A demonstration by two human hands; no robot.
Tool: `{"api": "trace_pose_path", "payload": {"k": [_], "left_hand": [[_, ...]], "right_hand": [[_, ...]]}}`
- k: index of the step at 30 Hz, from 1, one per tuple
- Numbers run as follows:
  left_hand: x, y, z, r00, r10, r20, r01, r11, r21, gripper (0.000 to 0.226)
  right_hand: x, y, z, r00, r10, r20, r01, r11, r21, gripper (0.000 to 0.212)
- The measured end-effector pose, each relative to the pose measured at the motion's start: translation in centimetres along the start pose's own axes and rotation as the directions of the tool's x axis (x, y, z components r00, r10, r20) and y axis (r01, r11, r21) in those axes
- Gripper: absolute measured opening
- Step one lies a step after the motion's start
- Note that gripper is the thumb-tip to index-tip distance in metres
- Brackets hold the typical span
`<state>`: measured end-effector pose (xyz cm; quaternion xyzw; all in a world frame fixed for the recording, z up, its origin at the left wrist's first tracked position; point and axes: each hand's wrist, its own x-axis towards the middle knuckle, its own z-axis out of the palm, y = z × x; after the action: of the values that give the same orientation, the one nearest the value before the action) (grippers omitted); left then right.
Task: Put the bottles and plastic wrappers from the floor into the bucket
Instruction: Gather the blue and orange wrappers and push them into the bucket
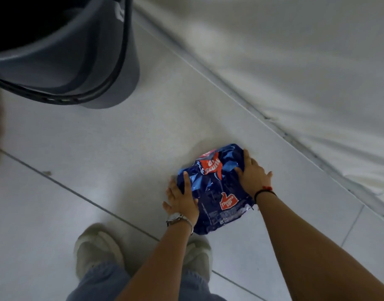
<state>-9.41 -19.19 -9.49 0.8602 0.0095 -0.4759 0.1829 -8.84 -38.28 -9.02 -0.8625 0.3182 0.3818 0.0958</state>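
Note:
A crumpled blue plastic wrapper [215, 187] with red "Thums Up" logos lies on the pale tiled floor, low and right of centre. My left hand [181, 197], with a watch on the wrist, presses against the wrapper's left edge, thumb on top. My right hand [252, 175], with a red and black thread at the wrist, grips its right side. Both hands hold the wrapper between them. The dark grey bucket [82, 68] with a black handle stands at the upper left, its inside dark and its contents hidden.
A white wall [295, 61] meets the floor along a dark seam running diagonally at the right. My two pale shoes [97, 250] and jeans show at the bottom. A small scrap [46, 173] lies on the floor at left.

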Motion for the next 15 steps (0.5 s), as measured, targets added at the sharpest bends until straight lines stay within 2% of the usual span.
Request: {"api": "trace_pose_path", "payload": {"k": [4, 6, 10, 15], "left_hand": [[0.1, -0.2, -0.7, 0.985, 0.163, -0.059, -0.172, 0.964, -0.204, 0.076], [-0.1, -0.5, -1.6, 0.975, 0.199, -0.1, -0.215, 0.957, -0.193, 0.076], [-1.6, -1.9, -5.1, 0.966, 0.178, -0.186, -0.205, 0.97, -0.134, 0.071], [-5.8, -5.5, -13.4, 0.973, 0.14, -0.186, -0.153, 0.987, -0.058, 0.07]], "right_hand": [[-0.8, -0.2, 0.5, 0.998, -0.01, -0.069, 0.011, 1.0, 0.02, 0.059], [-1.5, -0.7, 0.3, 0.995, -0.008, -0.101, 0.013, 0.999, 0.048, 0.056], [-4.7, -2.4, -1.2, 0.994, 0.0, -0.112, 0.015, 0.991, 0.134, 0.053], [-11.5, -7.3, -3.6, 0.996, -0.027, -0.09, 0.051, 0.96, 0.274, 0.054]]}}
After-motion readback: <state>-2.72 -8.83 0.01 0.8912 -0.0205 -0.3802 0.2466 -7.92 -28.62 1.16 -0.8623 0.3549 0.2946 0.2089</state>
